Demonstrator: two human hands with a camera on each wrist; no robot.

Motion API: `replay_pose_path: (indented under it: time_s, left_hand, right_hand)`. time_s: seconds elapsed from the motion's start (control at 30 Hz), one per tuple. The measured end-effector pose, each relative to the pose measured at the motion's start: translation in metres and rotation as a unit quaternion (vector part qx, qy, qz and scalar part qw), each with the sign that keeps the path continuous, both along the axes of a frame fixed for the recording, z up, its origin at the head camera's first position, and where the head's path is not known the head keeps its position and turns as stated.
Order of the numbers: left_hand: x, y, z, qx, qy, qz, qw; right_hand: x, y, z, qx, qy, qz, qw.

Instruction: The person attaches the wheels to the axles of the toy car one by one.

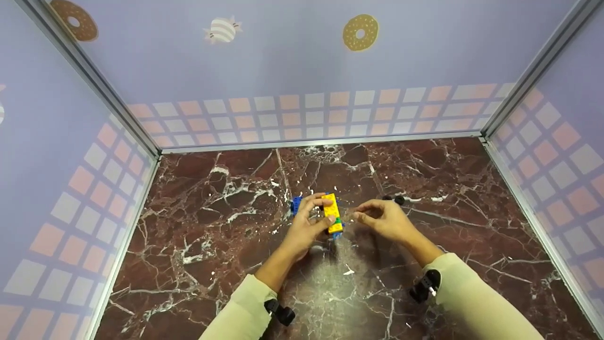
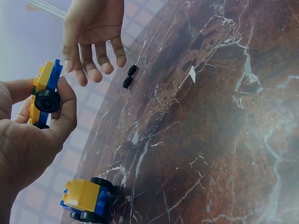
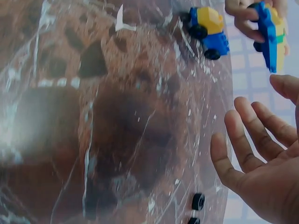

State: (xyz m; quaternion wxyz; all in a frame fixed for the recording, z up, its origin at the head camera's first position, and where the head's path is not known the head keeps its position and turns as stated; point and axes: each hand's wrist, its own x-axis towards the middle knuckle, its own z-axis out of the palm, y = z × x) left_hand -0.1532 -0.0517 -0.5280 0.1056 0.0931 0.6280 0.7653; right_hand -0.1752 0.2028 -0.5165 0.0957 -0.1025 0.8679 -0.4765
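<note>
My left hand (image 1: 302, 231) grips a toy block car (image 1: 331, 208) between thumb and fingers. Yellow blocks and a green piece sit on the car's blue base (image 3: 268, 39), and a black wheel (image 2: 48, 101) shows on its side in the left wrist view. To the right of it is my right hand (image 1: 389, 223), its fingers loosely bent and nothing in them; the palm (image 3: 275, 191) shows in the right wrist view. A second blue and yellow block vehicle (image 2: 83, 196) with black wheels stands on the table, mostly hidden behind my left hand in the head view.
A pair of black wheels (image 2: 130, 76) lies on the marbled table (image 1: 226, 274) just beyond my right hand. Patterned panels stand around it, with a back wall (image 1: 292, 61) and a wall at each side. Black cameras are strapped to both wrists.
</note>
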Motion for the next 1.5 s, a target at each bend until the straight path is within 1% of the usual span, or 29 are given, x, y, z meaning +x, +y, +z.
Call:
replay_pose_path:
  time_s: [0.1, 0.3, 0.47, 0.57, 0.77, 0.87, 1.03, 1.13, 1.4, 1.5]
  left_hand:
    - [0.000, 0.000, 0.000, -0.002, -0.006, -0.001, 1.0000]
    - [0.000, -0.001, -0.002, 0.000, -0.020, -0.005, 0.9998]
    - [0.001, -0.001, -0.002, 0.006, -0.017, -0.003, 0.9998]
    - [0.002, -0.001, -0.002, 0.014, -0.013, -0.003, 0.9998]
    - [0.002, -0.002, -0.002, 0.013, -0.018, -0.009, 0.9997]
    - [0.002, -0.003, -0.001, 0.008, -0.021, -0.012, 0.9997]
    - [0.003, -0.005, -0.003, 0.004, -0.018, -0.016, 0.9997]
    - [0.003, -0.006, -0.004, 0.000, -0.014, -0.019, 0.9997]
    - [0.006, -0.006, -0.001, -0.006, -0.006, -0.026, 0.9996]
    - [0.006, -0.007, -0.001, -0.006, -0.008, -0.025, 0.9996]
  right_hand:
    - [-0.003, 0.008, -0.004, 0.021, 0.016, -0.014, 1.000]
    - [-0.006, 0.020, -0.012, 0.055, 0.049, -0.025, 0.997]
    - [-0.009, 0.029, -0.018, 0.075, 0.070, -0.041, 0.994]
    - [-0.011, 0.034, -0.020, 0.102, 0.085, -0.051, 0.990]
    - [-0.013, 0.046, -0.025, 0.170, 0.124, -0.073, 0.975]
    - [-0.014, 0.051, -0.026, 0.187, 0.126, -0.082, 0.971]
    - [-0.014, 0.059, -0.028, 0.196, 0.127, -0.089, 0.968]
    - [-0.015, 0.062, -0.030, 0.199, 0.128, -0.089, 0.968]
    - [-0.017, 0.068, -0.035, 0.217, 0.137, -0.080, 0.963]
    - [-0.017, 0.069, -0.037, 0.223, 0.128, -0.081, 0.963]
